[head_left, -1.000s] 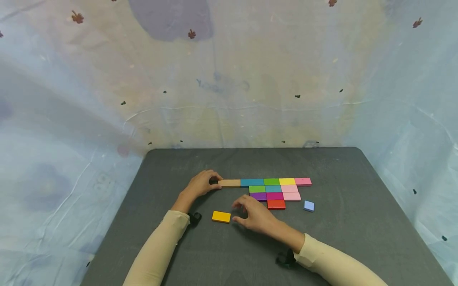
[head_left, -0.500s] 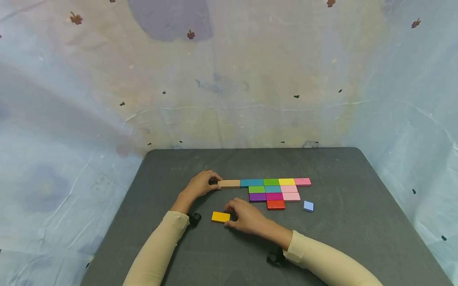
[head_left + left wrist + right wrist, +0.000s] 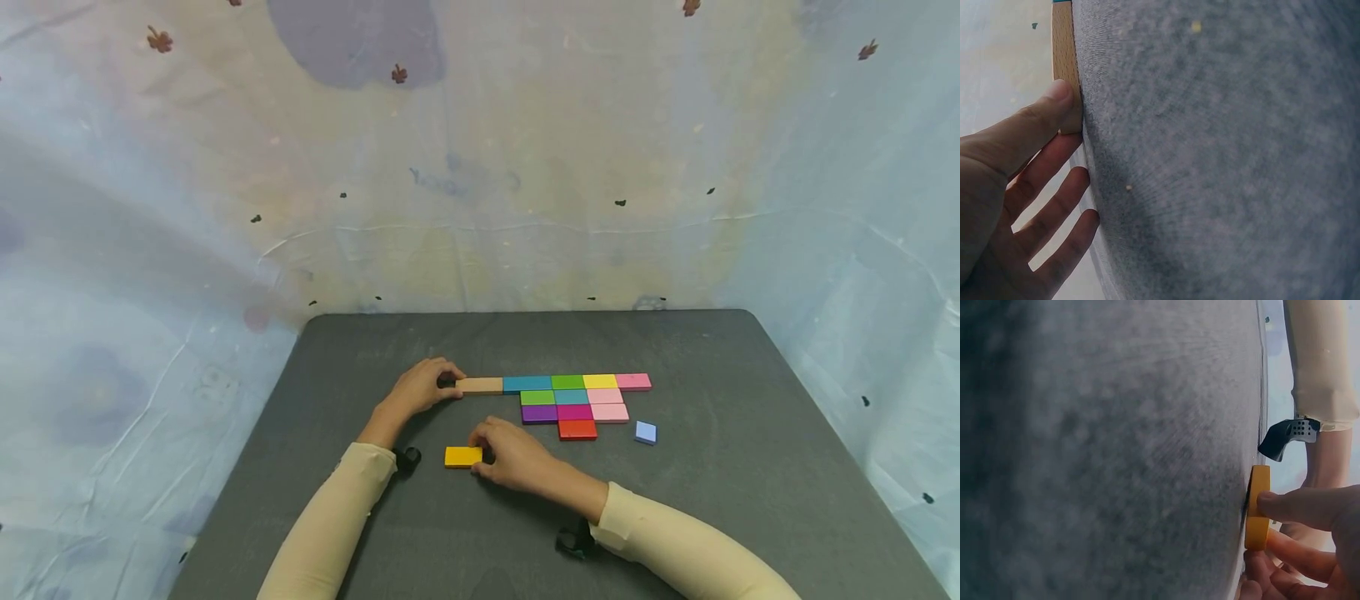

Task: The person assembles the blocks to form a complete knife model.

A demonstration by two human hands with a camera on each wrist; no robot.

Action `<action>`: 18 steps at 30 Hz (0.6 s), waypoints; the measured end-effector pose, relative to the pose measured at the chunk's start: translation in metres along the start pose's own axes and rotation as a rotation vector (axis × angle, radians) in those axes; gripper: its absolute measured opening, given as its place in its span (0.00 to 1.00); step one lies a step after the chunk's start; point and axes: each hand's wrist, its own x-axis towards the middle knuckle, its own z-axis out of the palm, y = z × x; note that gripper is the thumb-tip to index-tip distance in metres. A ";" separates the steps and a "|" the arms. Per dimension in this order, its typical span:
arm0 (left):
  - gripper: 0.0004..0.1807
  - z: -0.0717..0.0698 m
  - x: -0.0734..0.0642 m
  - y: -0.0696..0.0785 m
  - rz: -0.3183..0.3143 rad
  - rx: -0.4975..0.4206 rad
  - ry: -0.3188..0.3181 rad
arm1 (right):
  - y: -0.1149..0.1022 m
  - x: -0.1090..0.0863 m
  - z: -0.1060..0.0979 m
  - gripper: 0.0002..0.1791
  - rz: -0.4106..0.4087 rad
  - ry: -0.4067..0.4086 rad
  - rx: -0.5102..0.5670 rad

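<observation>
My left hand (image 3: pixel 418 388) pinches the left end of a tan wooden block (image 3: pixel 482 386); in the left wrist view its thumb (image 3: pixel 1054 103) lies on the block's face. That block touches a blue block (image 3: pixel 527 383) at the left of a back row of coloured blocks. Nearer the front, my right hand (image 3: pixel 513 454) grips the right end of an orange-yellow block (image 3: pixel 461 457) that sits on the table, apart from the others. The right wrist view shows the thumb on one side of this orange-yellow block (image 3: pixel 1259 519) and fingers on the other.
Several flat blocks in green, pink, purple and magenta lie in rows below the back row, with a red block (image 3: pixel 577 430) at the front. A small light-blue block (image 3: pixel 646 432) lies separately to the right. The dark grey table (image 3: pixel 712 517) meets a hanging sheet (image 3: pixel 480 250).
My right hand has moved left and taken hold of the orange-yellow block, which has turned slightly straighter. The left hand stays on the tan block.
</observation>
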 end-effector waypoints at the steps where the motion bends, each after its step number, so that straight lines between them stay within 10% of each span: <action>1: 0.17 0.000 0.000 0.000 0.000 0.000 -0.001 | 0.000 0.000 -0.001 0.16 -0.002 0.001 0.002; 18: 0.18 0.002 0.002 -0.002 0.007 0.014 0.006 | 0.010 -0.017 -0.040 0.16 0.029 0.072 -0.013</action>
